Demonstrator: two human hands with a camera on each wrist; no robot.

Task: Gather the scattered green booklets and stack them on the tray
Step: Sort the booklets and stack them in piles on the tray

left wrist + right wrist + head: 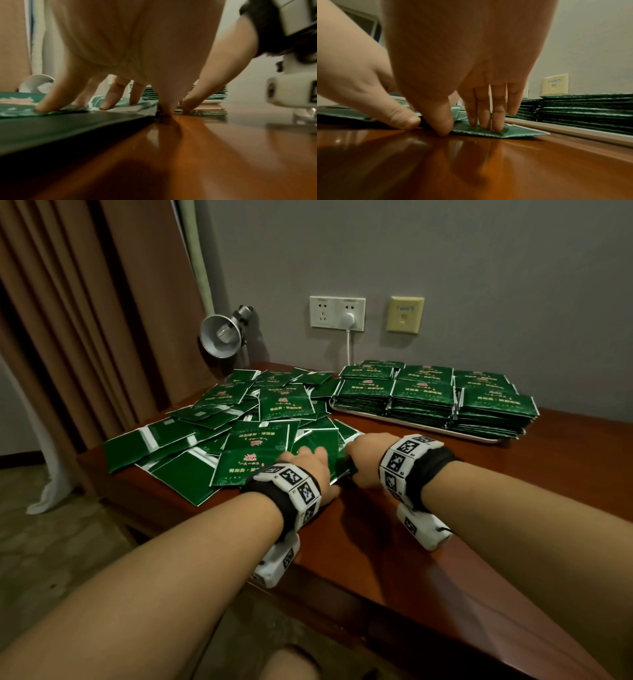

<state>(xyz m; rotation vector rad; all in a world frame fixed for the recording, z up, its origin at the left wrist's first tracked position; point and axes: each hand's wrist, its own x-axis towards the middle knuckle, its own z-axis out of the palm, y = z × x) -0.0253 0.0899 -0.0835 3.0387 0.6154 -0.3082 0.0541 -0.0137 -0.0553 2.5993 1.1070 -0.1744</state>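
Note:
Several loose green booklets (239, 412) lie in a heap on the left of the wooden table (462, 494). A white tray (411, 424) at the back right carries neat stacks of booklets (424, 395). My left hand (315, 463) presses spread fingers (106, 105) on the heap's near edge, its thumb down on the wood. My right hand (356, 453), just beside it, lays straight fingers (484, 125) flat on one booklet (513, 133), and its thumb tip touches the table at that booklet's edge. The two thumbs nearly meet. The tray's rim (565, 132) runs to the right of that hand.
A metal clamp lamp (221, 335) stands behind the heap. Wall sockets (337, 313) with a white plug and cord sit above the tray. Brown curtains (85, 320) hang at the left. Bare wood stretches from my hands to the table's near edge.

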